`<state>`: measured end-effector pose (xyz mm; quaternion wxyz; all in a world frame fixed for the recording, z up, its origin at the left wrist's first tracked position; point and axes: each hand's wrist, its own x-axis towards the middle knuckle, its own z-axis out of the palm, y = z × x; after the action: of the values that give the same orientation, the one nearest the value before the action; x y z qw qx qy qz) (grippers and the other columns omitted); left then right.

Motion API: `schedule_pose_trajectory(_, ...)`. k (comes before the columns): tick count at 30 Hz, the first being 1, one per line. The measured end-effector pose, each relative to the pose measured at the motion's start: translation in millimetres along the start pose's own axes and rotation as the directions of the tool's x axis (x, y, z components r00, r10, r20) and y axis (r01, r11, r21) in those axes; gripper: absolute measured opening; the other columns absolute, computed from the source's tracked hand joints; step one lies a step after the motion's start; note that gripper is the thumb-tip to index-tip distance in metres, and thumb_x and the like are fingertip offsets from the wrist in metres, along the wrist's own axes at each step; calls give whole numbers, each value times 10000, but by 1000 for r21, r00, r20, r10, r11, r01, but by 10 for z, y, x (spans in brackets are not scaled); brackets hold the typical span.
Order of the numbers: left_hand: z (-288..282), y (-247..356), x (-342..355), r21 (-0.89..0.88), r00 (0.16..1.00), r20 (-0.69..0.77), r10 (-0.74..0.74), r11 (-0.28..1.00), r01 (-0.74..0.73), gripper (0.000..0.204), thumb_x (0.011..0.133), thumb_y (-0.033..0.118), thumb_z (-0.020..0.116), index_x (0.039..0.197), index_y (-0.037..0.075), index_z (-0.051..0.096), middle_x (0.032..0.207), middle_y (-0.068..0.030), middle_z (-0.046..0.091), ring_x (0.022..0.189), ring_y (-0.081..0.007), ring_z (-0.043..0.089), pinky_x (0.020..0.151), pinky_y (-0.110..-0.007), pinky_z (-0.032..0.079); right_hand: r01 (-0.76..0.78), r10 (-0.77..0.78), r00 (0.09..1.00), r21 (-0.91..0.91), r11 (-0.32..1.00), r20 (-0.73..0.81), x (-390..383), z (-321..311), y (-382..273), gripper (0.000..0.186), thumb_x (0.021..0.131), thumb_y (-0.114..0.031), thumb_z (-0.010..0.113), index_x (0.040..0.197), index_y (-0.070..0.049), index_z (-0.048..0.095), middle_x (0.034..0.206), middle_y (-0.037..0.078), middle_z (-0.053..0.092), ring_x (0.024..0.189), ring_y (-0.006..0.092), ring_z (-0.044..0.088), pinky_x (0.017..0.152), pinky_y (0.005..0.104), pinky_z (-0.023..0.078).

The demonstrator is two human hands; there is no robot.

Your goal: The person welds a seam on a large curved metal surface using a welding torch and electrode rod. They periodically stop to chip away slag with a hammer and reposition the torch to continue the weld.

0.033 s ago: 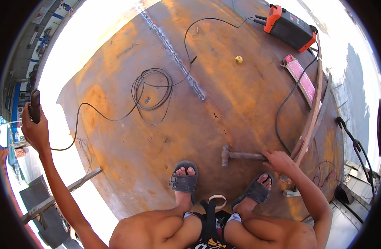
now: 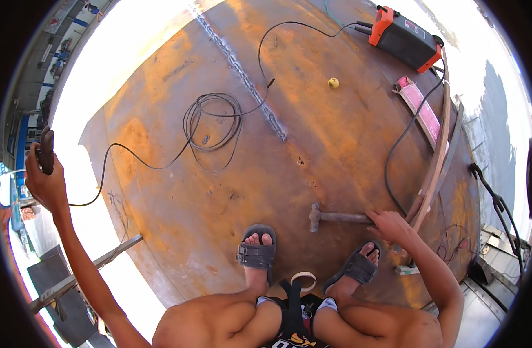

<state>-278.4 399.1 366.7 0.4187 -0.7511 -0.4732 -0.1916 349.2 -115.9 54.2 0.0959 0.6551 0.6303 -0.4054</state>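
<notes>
Out at the far left, my left hand (image 2: 46, 184) is closed round a dark handle, which looks like a welding electrode holder (image 2: 46, 152). A black cable (image 2: 130, 149) emerges near that wrist and runs to a loose coil on the rusty steel plate (image 2: 179, 232). My right hand (image 2: 389, 225) grips the handle end of a hammer (image 2: 344, 217), low over the plate to the right of my feet. The hammer's head points left. A rough weld bead (image 2: 237, 69) runs down the plate and stops above the hammer, with small dark holes below its end.
An orange and black welding machine (image 2: 406, 39) stands at the upper right with cables attached. Near it lie a pink box (image 2: 422, 110), a long wooden strip (image 2: 437, 156) and a small yellow object (image 2: 334, 83). My sandalled feet (image 2: 257, 249) rest on the curved plate. A metal bar (image 2: 112, 253) juts out at left.
My left hand has shifted slightly left and down with the dark handle, and the cable near it has moved a little. My right hand and the hammer stay in place.
</notes>
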Motion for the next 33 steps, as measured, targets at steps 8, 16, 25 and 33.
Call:
schedule_pose_trajectory(8,-11,1192,-257,-368,994,40,98,927,-77,637,829,48,878,1409,139,632,1227,-62,704,1088,-241,685,965,-412,488,13,-16,996,-40,999,-84,-96,-44,-7,576,948,-261,764,1449,-80,546,1226,211,676,1115,471,680,955,549,545)
schedule_pose_trajectory(16,-58,2639,-1298,-727,915,280,290,687,5,683,625,-19,843,1266,93,634,1124,-113,614,1012,-347,618,905,-463,493,-29,57,983,-162,986,172,-330,-1427,-218,466,975,-284,737,1371,-68,624,1124,192,716,1070,415,716,920,544,562)
schedule_pose_trajectory(25,-378,3120,-1755,-731,846,509,158,599,328,582,606,-16,852,1129,73,614,1033,-129,577,952,-369,607,767,-476,507,103,-105,993,-25,994,-61,710,-1458,-555,416,1034,-312,678,1371,-71,637,1131,210,724,1056,421,714,891,532,570)
schedule_pose_trajectory(33,-267,2942,-1817,-713,849,510,139,621,326,556,651,-52,837,1146,29,596,1013,-164,569,921,-420,588,793,-506,480,-31,115,864,176,984,-490,1547,-1363,-59,308,981,-267,703,1189,-51,770,1032,194,790,930,422,748,824,510,599)
